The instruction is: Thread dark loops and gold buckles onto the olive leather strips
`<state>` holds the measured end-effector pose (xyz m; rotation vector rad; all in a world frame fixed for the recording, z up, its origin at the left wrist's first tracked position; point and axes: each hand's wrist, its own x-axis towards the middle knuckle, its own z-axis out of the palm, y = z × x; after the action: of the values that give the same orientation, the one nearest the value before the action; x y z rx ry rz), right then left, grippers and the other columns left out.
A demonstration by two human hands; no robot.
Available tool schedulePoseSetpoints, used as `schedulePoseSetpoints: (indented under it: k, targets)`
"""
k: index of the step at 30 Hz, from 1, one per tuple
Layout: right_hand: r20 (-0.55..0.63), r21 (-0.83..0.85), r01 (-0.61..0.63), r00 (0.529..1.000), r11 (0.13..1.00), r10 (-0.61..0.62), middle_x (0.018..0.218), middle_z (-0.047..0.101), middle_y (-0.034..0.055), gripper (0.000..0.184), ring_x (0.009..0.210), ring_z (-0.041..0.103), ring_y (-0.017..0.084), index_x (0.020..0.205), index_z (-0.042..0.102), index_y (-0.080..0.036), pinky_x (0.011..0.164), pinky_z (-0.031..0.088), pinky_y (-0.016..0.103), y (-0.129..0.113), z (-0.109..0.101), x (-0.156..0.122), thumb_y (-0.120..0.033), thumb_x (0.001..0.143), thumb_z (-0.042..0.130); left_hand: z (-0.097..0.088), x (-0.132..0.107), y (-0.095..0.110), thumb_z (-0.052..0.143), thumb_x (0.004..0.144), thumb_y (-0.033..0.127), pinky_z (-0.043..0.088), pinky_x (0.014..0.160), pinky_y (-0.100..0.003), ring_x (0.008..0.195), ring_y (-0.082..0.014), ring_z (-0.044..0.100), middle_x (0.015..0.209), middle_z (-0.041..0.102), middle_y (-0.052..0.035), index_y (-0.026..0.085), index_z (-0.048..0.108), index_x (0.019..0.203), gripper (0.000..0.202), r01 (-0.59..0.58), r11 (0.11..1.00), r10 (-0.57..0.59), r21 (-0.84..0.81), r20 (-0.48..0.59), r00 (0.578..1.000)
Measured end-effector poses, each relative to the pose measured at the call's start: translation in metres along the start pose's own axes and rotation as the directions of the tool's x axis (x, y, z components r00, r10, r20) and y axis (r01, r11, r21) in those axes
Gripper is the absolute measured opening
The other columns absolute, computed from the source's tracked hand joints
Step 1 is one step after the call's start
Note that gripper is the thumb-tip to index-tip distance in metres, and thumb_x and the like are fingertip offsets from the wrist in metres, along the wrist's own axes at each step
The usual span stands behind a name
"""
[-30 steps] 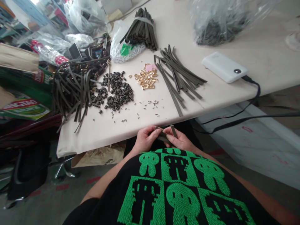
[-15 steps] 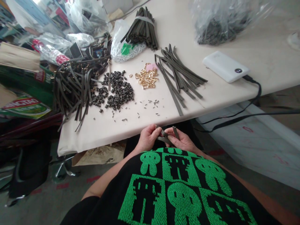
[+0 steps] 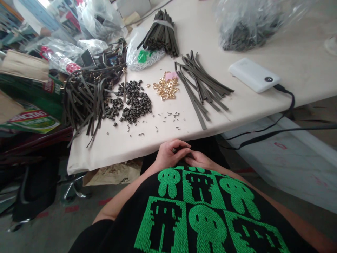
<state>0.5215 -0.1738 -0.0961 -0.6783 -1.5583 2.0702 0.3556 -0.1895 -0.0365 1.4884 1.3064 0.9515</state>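
Just beyond the table's front edge, low in front of my body, my two hands meet with their fingertips together. My left hand (image 3: 168, 154) is closed, and a small folded end of a dark grey strap (image 3: 174, 150) peeks out between its fingers. Closed against it, my right hand (image 3: 200, 159) pinches at the same strap, most of which the fingers hide. On the table nearest my hands lie tiny dark offcuts (image 3: 157, 128). Behind them are a heap of dark strap loops (image 3: 137, 107), gold metal buckles (image 3: 167, 88) and loose grey straps (image 3: 205, 82).
A banded bundle of straps (image 3: 163, 35) leans on a clear bag (image 3: 134, 59) of rings. Finished-looking straps (image 3: 84, 98) hang over the left edge beside a green carton (image 3: 31, 112). At right are a white power bank (image 3: 254, 75) with a cable and a plastic bag (image 3: 244, 31).
My hands have drawn together and the left fingers have folded over the strap, hiding its ends that stuck out before. The view has shifted slightly.
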Motion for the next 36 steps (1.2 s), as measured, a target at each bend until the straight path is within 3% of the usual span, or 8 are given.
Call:
schedulePoseSetpoints:
  k: [3,6,11,26,33,36]
  targets:
    - [-0.045,-0.086,-0.020,0.999,0.996,0.016,0.101,0.065,0.0079,0.045,0.097,0.062,0.024,0.115,0.059,-0.018,0.086,0.049,0.041,-0.003,-0.003,-0.006,-0.056,0.091,0.053,0.004,0.001,-0.004,0.067,0.082,0.034,0.049,0.065,-0.027,0.067,-0.0127,0.059,0.072,0.066,-0.0015,0.018,0.066,0.077,0.017,0.120,0.982,-0.131,-0.147,-0.067,0.989]
    - [-0.132,-0.109,-0.068,0.990,0.992,0.054,0.087,0.062,0.0037,0.040,0.075,0.061,0.019,0.113,0.054,-0.019,0.066,0.049,0.032,-0.010,-0.003,-0.014,-0.054,0.095,0.048,0.006,-0.003,-0.012,0.070,0.078,0.040,0.045,0.061,-0.023,0.061,-0.0098,0.053,0.067,0.060,0.0019,0.017,0.063,0.077,0.024,0.203,0.928,-0.267,-0.311,-0.178,0.947]
    - [-0.164,-0.120,-0.041,0.986,0.992,0.021,0.074,0.057,0.0000,0.035,0.062,0.056,0.016,0.105,0.051,-0.020,0.054,0.042,0.028,-0.019,0.001,-0.018,-0.053,0.094,0.051,0.008,-0.007,-0.017,0.076,0.071,0.048,0.039,0.056,-0.021,0.057,-0.0079,0.047,0.062,0.055,0.0041,0.015,0.060,0.077,0.037,0.258,0.845,-0.371,-0.469,-0.167,0.913]
    - [-0.181,0.249,-0.055,0.978,0.967,0.103,0.073,0.058,-0.0027,0.030,0.058,0.050,0.011,0.102,0.055,-0.023,0.052,0.037,0.025,-0.032,0.010,-0.018,-0.048,0.088,0.066,0.013,-0.003,-0.018,0.078,0.067,0.051,0.037,0.056,-0.022,0.056,-0.0078,0.044,0.061,0.052,0.0042,0.015,0.058,0.071,0.041,0.253,0.837,-0.356,-0.485,-0.132,0.925]
    - [-0.232,0.159,-0.044,0.969,0.986,0.081,0.069,0.057,-0.0032,0.029,0.057,0.050,0.012,0.102,0.054,-0.022,0.052,0.036,0.025,-0.037,0.011,-0.017,-0.047,0.090,0.062,0.001,-0.009,-0.019,0.064,0.080,0.060,0.039,0.049,-0.022,0.049,-0.0087,0.051,0.064,0.059,0.0032,0.016,0.061,0.101,0.049,0.245,0.746,-0.382,-0.619,-0.096,0.919]
    - [-0.272,0.131,-0.049,0.959,0.990,0.084,0.071,0.059,-0.0026,0.028,0.057,0.052,0.012,0.104,0.052,-0.022,0.050,0.035,0.024,-0.036,0.012,-0.017,-0.045,0.091,0.060,-0.004,-0.015,-0.022,0.066,0.080,0.059,0.041,0.049,-0.022,0.048,-0.0093,0.053,0.061,0.060,0.0035,0.016,0.060,0.103,0.049,0.286,0.746,-0.384,-0.602,-0.038,0.923]
